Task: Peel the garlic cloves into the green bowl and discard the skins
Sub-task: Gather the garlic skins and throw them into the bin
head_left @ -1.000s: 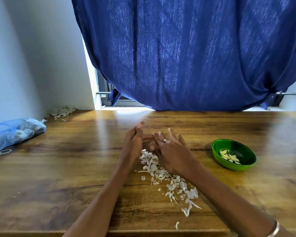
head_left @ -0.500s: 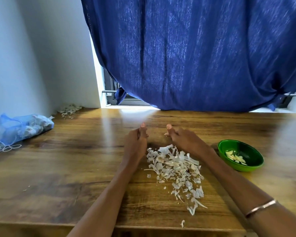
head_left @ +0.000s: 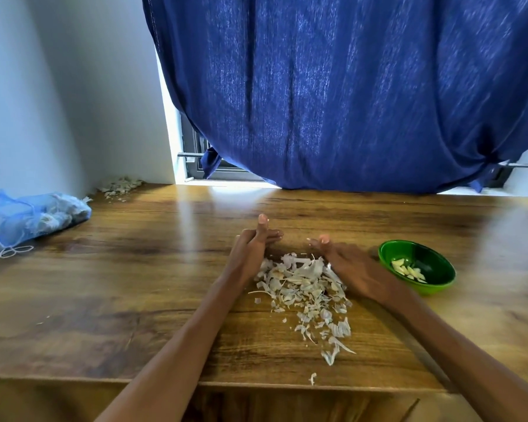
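Observation:
A loose heap of pale garlic skins (head_left: 305, 287) lies on the wooden table (head_left: 134, 284), trailing toward the front edge. My left hand (head_left: 252, 248) stands on its edge at the heap's left side, fingers straight and thumb up, holding nothing. My right hand (head_left: 345, 263) rests flat-fingered against the heap's right side, also empty. To the right sits the green bowl (head_left: 436, 284) with several peeled cloves (head_left: 407, 271) inside.
A blue mesh bag of garlic (head_left: 37, 216) lies at the left by the wall. A second small pile of skins (head_left: 119, 185) sits in the far left corner. A blue curtain (head_left: 348, 92) hangs over the table's back edge.
My hands have spread apart from over the skins to either side of the heap, uncovering it. The view has also shifted left.

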